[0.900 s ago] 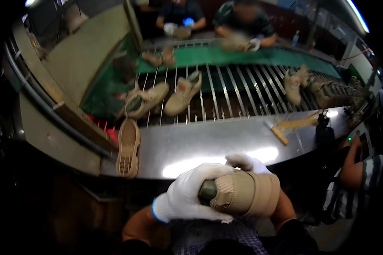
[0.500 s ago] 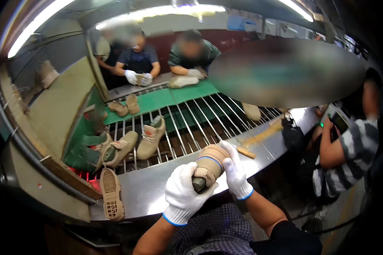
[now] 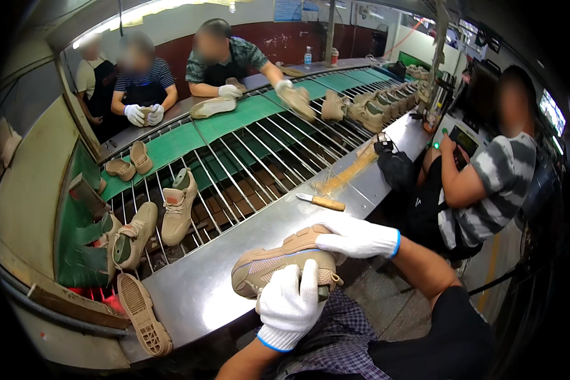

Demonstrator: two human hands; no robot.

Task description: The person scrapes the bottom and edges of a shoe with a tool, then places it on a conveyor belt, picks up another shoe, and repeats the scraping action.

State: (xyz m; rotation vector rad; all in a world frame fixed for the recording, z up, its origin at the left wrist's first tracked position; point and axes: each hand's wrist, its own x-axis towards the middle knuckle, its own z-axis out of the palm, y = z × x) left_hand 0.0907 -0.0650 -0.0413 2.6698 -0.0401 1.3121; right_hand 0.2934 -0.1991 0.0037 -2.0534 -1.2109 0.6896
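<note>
A tan lace-up shoe (image 3: 250,272) lies on its side between my two white-gloved hands, over the near edge of the metal counter. Its thick sole faces up and away, and the toe points left. My left hand (image 3: 290,303) grips the upper around the laces, fingers bent over it. At the heel end, my right hand (image 3: 361,237) is closed on the sole edge; its thumb is hidden. Something dark green shows in the shoe's opening, next to my left fingers. Beyond my right hand, a knife (image 3: 328,202) with a wooden handle rests on the counter.
A loose tan sole (image 3: 144,313) lies at the counter's left end. Tan shoes (image 3: 178,212) stand on the metal-rod conveyor (image 3: 234,177) with green sheets. Several more line its far right. Co-workers handle shoe parts opposite; a person in a striped shirt (image 3: 497,183) sits at right.
The shoe has turned from end-on to side-on, toe to the left. My right hand has swung to its heel end. The view has shifted right, showing more of the conveyor.
</note>
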